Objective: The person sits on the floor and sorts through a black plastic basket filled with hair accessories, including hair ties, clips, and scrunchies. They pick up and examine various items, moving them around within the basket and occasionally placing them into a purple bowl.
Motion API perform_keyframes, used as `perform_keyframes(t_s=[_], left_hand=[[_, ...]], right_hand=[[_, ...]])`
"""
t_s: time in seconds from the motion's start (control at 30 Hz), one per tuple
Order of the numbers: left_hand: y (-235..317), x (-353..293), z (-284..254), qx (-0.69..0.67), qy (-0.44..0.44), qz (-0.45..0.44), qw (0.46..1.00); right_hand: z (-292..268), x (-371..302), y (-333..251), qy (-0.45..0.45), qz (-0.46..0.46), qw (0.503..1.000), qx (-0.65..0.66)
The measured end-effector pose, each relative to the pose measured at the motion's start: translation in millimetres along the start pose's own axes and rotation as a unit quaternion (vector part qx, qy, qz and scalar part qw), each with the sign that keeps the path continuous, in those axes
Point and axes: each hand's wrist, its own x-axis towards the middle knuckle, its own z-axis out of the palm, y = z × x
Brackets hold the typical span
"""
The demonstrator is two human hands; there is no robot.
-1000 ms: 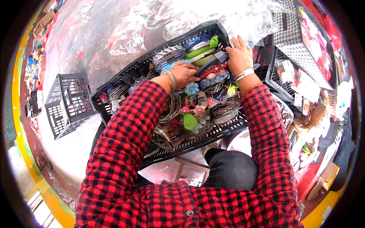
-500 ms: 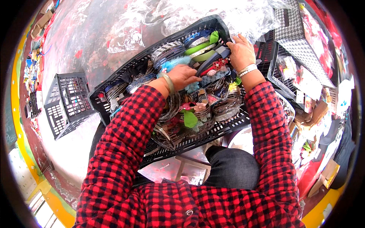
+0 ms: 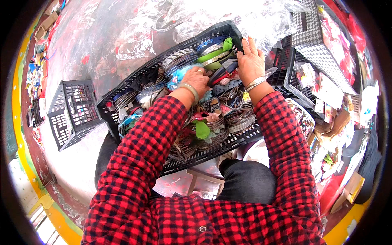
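A black plastic crate [image 3: 171, 166] lies tilted across my lap, packed with many headbands in clear wrapping. My left hand [image 3: 196, 83] is inside it, palm down, fingers curled at the left end of a dark headband [image 3: 222, 73]. Fluffy light-blue trim [image 3: 179, 76] shows beside that hand. My right hand [image 3: 252, 64] is at the crate's right end, fingers stretched along the rim, thumb side against the dark headband's other end. Green headbands [image 3: 214, 54] lie just beyond. A bright green leaf-shaped piece [image 3: 202, 130] and a pink flower [image 3: 212, 117] sit nearer me.
A smaller black crate [image 3: 73, 112] stands at the left. Crumpled clear plastic [image 3: 261, 20] covers the far surface. To the right are another black crate [image 3: 292, 77], a houndstooth-patterned box [image 3: 316, 41] and a pile of cardboard and packages [image 3: 337, 122].
My left hand has shifted slightly right and its fingers have curled more. My right hand has moved a little left and nearer, with its fingers straighter. The dark headband sits lower.
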Motion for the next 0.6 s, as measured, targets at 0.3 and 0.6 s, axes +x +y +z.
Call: perform_keyframes(t_s=[0.3,0.6], left_hand=[[2.2,4.3,-12.5,-0.168,-0.037,-0.047,0.984],[1.0,5.2,16.5,-0.095,0.051,-0.034,0.994]], right_hand=[[2.3,-4.1,7.6,0.013,0.022,0.999,0.042],[5.8,-2.3,14.1,-0.010,0.007,1.000,0.028]])
